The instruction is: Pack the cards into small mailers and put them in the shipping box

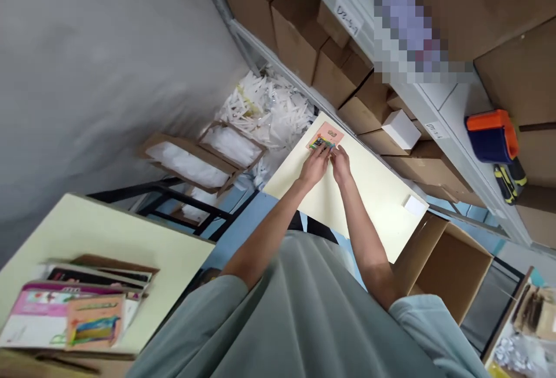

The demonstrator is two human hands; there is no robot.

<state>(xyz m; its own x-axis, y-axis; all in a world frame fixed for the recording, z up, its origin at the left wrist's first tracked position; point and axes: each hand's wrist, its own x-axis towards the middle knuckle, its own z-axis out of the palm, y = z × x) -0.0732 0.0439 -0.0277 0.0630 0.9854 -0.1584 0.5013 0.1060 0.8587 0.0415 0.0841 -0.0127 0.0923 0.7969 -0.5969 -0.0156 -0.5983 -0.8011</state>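
A flat pink-orange card packet (333,131) with a colourful printed picture lies near the far end of the cream tabletop (369,187). Across its near part rests my left hand (315,165), fingers stretched over the print. My right hand (341,164) is at the packet's near right corner, thumb and fingers closed about the edge; the exact grip is small in view. On the left table, a similar orange packet (94,321) lies on top of a pile of flat printed packs (39,314).
Cartons with white filling (186,164) stand left of the worktable, before a heap of white scraps (278,100). A small white box (414,205) sits at the table's right end, beside an open carton (452,268). Shelves hold boxes, an orange-and-blue tool (490,135) and yellow-black cutters (506,184).
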